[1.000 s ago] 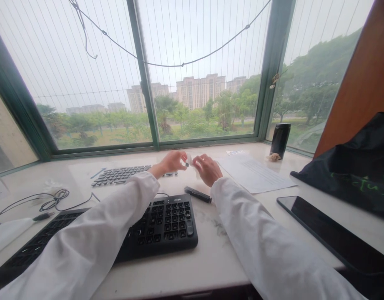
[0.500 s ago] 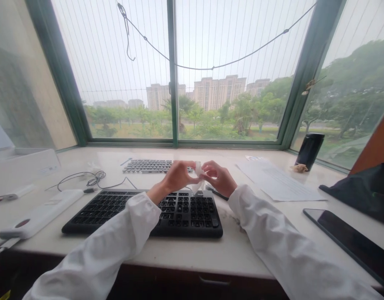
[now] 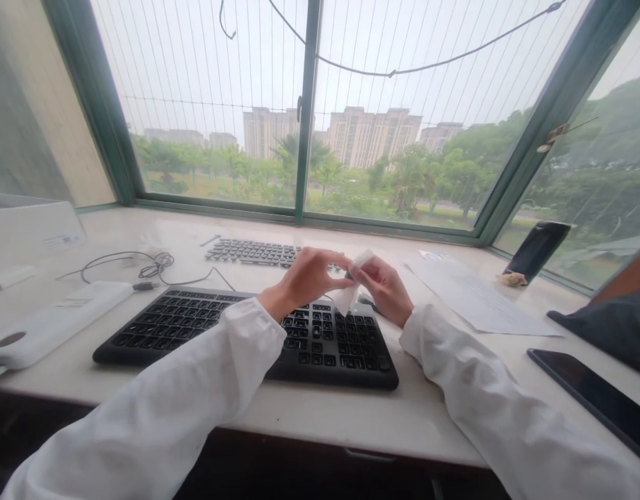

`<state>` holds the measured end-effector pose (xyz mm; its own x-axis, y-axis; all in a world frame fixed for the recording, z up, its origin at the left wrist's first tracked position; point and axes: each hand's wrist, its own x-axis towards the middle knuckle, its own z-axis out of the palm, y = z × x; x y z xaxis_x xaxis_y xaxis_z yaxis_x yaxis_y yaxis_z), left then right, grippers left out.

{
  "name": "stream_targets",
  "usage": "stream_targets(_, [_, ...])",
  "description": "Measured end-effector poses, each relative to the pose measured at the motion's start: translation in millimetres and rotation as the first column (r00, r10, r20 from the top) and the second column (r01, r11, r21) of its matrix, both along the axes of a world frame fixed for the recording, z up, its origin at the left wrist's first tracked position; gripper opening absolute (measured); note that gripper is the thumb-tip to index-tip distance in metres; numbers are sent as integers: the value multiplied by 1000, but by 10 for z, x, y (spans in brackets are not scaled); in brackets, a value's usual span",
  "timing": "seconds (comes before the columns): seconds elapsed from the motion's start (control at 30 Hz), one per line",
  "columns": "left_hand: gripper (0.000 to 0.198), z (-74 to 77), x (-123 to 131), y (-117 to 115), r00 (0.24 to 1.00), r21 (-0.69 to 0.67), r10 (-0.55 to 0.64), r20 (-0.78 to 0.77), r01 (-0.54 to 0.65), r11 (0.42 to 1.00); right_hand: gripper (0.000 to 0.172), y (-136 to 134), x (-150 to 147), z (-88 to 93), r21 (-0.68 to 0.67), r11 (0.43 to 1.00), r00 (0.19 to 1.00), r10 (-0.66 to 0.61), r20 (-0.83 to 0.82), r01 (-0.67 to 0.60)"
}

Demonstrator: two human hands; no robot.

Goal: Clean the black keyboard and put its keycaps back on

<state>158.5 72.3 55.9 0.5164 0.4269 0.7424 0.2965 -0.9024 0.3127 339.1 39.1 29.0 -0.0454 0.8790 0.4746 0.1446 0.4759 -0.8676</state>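
Note:
Both my hands are raised above the right end of a black keyboard [image 3: 205, 330]. My left hand [image 3: 306, 278] is closed in a pinch, and a small dark piece, maybe a keycap, shows at its fingertips. My right hand [image 3: 385, 288] is closed on a white wipe [image 3: 351, 288] that hangs between the two hands. The hands touch at the fingertips. A second, flatter keyboard [image 3: 257, 253] lies behind them near the window. A dark pen [image 3: 369, 300] peeks out under my right hand.
A white power strip [image 3: 48, 326] and a coiled black cable [image 3: 142, 265] lie at the left. Paper sheets [image 3: 470, 298], a black cylinder [image 3: 536, 248], a dark tablet [image 3: 595, 396] and a black bag [image 3: 611, 326] sit at the right. Window frames [image 3: 304, 111] stand behind.
The view has swung left and closer to the black keyboard. My hands have stayed together on the wipe, drawn nearer to me over the keyboard's right end.

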Motion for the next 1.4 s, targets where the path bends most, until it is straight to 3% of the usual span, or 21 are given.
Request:
stream_targets(0.17, [26, -12, -10, 12, 999, 15, -41, -22, 41, 999, 37, -54, -13, 32, -103, 994, 999, -33, -26, 31])
stream_targets(0.43, [35, 40, 6, -92, 996, 5, 28, 87, -28, 1000, 24, -34, 57, 60, -248, 963, 949, 21, -315, -104])
stream_targets(0.67, [32, 17, 52, -199, 992, -90, -16, 124, 27, 996, 21, -132, 24, 125, -280, 922, 913, 150, -379, -268])
stream_targets(0.87, [35, -47, 79, -155, 989, -69, 79, 123, -71, 995, 25, -139, 10, 127, -214, 964, 907, 55, -418, -157])
stream_targets(1.03, [32, -81, 74, -108, 978, -28, 185, 95, -183, 983, 23, -100, 24, 111, -247, 960, 868, -9, -497, -131])
stream_targets(1.1, [30, -90, 76, -108, 977, -8, 197, 80, -197, 980, 28, -91, 23, 97, -244, 965, 892, -23, -452, -99])
stream_targets(1.23, [25, -105, 87, -128, 981, 15, 185, 48, -186, 982, 35, -97, 18, 74, -238, 970, 940, -33, -340, -52])
stream_targets(1.4, [25, -129, 105, -150, 970, 41, 237, 56, -240, 970, 42, -102, 32, 83, -210, 971, 929, 27, -369, -111])
